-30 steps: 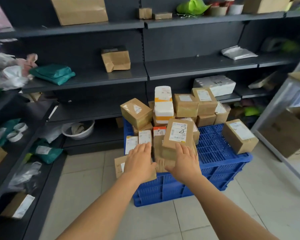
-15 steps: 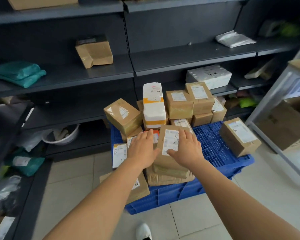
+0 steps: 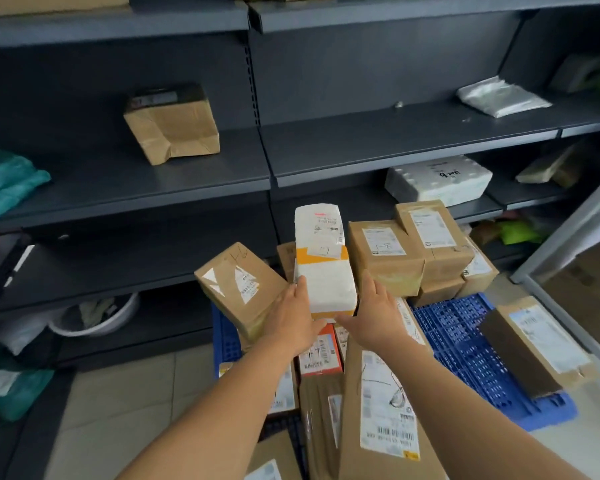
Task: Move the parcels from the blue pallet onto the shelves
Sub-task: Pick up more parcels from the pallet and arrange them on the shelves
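While most parcels are not yet off the blue pallet [image 3: 465, 327], the step in hand looks like picking one from the heap: both hands close on the white parcel [image 3: 323, 261], the tall one with an orange band that stands on the stack at the pallet's back, in front of the shelves [image 3: 194, 171]. The left hand [image 3: 291, 320] lies against the white parcel's left side, fingers straight and pointing up along its edge. The right hand [image 3: 374, 317] is at its right side, fingers extended and thumb reaching under its near corner; whether the palm already presses the box I cannot tell. Neither hand is curled round anything.

To the left of the white parcel a brown taped parcel [image 3: 239, 289] leans tilted, touching the left wrist; to its right sit two brown labelled boxes [image 3: 385, 258].

Next, I judge, the hands must squeeze inward, lift the white parcel straight up clear of its neighbours, and carry it to the bare stretch of shelf just behind it.
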